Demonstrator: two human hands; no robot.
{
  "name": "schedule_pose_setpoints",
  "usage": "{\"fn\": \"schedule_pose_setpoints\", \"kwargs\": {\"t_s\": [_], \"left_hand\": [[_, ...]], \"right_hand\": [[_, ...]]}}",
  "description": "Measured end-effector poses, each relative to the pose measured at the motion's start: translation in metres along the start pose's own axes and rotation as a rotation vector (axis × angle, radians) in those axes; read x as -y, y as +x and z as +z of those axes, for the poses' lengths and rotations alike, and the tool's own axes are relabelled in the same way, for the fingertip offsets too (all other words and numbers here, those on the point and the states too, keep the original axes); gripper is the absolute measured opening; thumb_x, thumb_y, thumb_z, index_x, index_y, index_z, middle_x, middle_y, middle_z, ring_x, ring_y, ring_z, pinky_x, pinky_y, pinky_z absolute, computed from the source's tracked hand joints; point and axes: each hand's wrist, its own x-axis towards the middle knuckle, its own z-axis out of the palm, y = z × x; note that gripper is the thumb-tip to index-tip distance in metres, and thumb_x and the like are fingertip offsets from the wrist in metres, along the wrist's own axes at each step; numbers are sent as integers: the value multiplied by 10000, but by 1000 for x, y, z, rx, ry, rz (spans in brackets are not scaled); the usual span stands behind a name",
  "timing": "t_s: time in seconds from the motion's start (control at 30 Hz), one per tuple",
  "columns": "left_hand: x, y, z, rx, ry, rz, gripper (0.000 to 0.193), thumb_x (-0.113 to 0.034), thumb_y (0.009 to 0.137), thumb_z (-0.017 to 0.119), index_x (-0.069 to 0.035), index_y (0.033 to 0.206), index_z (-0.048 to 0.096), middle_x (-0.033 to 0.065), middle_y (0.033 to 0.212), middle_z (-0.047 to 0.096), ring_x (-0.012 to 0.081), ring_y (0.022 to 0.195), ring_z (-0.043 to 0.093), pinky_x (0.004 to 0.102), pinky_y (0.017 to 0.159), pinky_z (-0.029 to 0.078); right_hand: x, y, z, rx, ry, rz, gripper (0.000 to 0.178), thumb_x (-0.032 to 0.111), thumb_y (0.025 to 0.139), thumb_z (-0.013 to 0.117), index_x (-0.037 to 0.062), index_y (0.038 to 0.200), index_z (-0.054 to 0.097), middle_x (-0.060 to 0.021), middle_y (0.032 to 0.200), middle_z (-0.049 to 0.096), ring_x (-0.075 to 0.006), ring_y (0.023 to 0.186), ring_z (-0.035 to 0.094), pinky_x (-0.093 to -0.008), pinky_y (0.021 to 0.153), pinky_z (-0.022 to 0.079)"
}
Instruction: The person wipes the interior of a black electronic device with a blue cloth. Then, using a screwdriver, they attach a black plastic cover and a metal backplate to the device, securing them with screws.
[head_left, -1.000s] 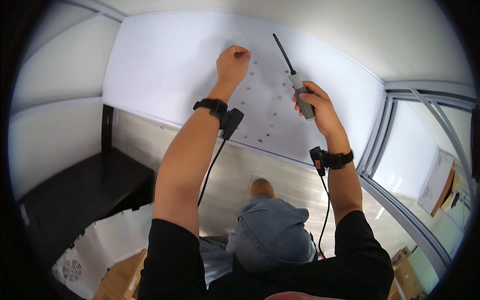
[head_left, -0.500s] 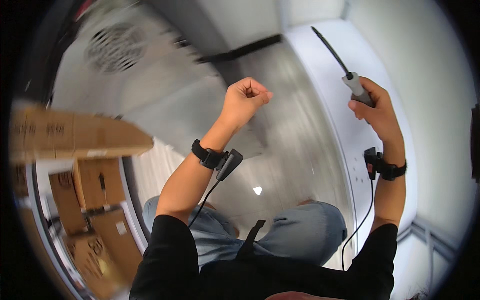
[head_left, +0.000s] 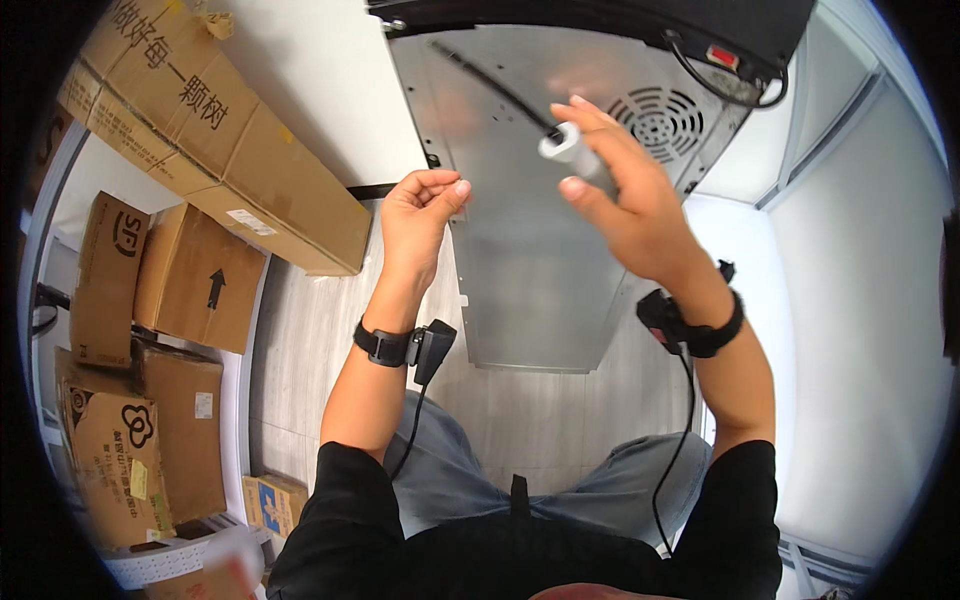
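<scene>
A screwdriver with a pale grey handle and a long black shaft lies in my right hand, between the thumb and the loosely extended fingers. Its shaft points to the far left, over a bare metal panel of a black-topped machine. At the panel's left edge, my left hand pinches thumb and fingertips together; whatever may be between them is too small to make out.
A round slotted vent, a red switch and a black cable are at the machine's far right. A long cardboard carton leans on the left, above a shelf with several brown boxes. A white wall runs along the right.
My view has swung toward the machine, which now fills the centre. The right hand has come in from the far right with the screwdriver, over the panel. The left stays pinched.
</scene>
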Motion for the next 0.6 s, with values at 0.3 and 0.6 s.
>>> {"fn": "schedule_pose_setpoints", "kwargs": {"t_s": [0.3, 0.6], "left_hand": [[15, 6, -37, -98, 139, -113, 80, -53, 816, 711, -32, 864, 651, -1, 816, 629, 74, 760, 549, 222, 697, 445], [100, -2, -37, -82, 162, -329, 107, -67, 826, 704, -24, 891, 629, 13, 781, 606, 89, 675, 527, 222, 623, 440]], "right_hand": [[13, 31, 56, -21, -414, -88, 191, 163, 810, 636, 7, 900, 572, -180, 1471, 352, -352, 1422, 184, -648, 1062, 13], [1, 25, 65, -83, -432, -88, 155, 155, 820, 612, 21, 884, 568, -147, 1478, 354, -340, 1425, 182, -659, 1056, 3]]}}
